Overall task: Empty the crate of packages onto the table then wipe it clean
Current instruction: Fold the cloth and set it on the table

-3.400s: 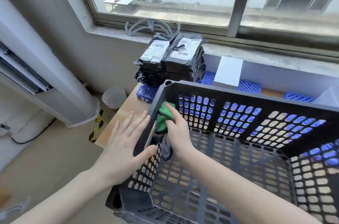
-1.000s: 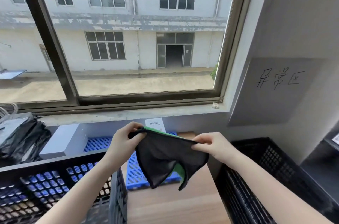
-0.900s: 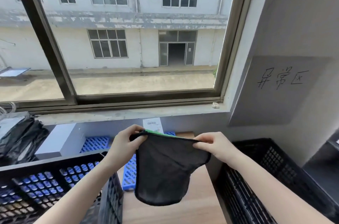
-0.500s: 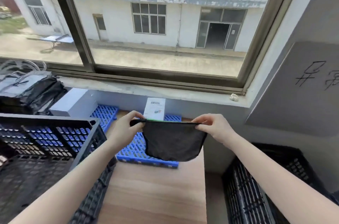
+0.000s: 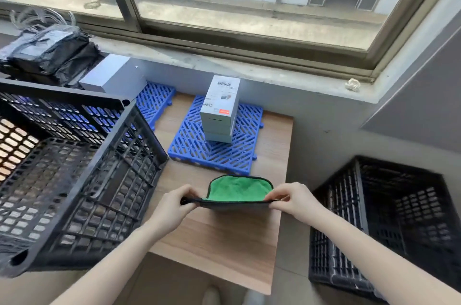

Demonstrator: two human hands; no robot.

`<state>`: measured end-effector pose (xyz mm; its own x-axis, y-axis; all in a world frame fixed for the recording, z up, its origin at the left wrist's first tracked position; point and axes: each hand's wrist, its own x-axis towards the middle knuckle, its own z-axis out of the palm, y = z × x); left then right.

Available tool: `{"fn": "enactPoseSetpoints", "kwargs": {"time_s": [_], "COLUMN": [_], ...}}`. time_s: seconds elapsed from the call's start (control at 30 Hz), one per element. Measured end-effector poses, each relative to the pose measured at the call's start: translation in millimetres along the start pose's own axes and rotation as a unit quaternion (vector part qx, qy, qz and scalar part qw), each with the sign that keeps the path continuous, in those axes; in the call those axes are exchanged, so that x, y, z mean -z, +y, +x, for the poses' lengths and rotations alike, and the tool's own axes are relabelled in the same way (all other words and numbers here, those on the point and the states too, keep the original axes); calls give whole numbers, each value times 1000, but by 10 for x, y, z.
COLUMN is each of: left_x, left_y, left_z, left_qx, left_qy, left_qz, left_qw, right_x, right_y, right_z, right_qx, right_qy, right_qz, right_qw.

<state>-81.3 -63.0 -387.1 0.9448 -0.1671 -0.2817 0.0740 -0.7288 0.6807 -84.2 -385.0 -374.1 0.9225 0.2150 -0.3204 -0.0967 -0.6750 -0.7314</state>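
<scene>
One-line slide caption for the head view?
Left hand and right hand pinch a green cloth over the wooden table, empty black crate at left.

The wooden worktop (image 5: pixel 219 242) carries a black crate (image 5: pixel 74 179) at left, a blue grid mat (image 5: pixel 224 155) at rear, and a second mat (image 5: pixel 156 101) beside it.

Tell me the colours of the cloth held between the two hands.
Cloth: bright green top face, black edging, dark underside; head view shows it.
</scene>
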Motion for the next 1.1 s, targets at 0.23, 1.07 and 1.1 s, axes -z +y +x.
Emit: {"fn": "enactPoseSetpoints", "kwargs": {"time_s": [0.23, 1.07, 1.1], "left_x": [-245, -987, -976], "left_y": [-373, -543, -530], "left_z": [-139, 662, 685], "left_qx": [16, 108, 105], "left_qy": [-89, 92, 98], "left_qz": [34, -35, -34], "left_qw": [995, 989, 989], "right_x": [-448, -811, -812], "right_y": [231, 722, 701], "right_z": [-132, 839, 829], "right_qx": [-67, -98, -84], "right_qy": [-73, 95, 100], "right_qz": [-9, -159, -174], "right_qw": [995, 978, 976]}}
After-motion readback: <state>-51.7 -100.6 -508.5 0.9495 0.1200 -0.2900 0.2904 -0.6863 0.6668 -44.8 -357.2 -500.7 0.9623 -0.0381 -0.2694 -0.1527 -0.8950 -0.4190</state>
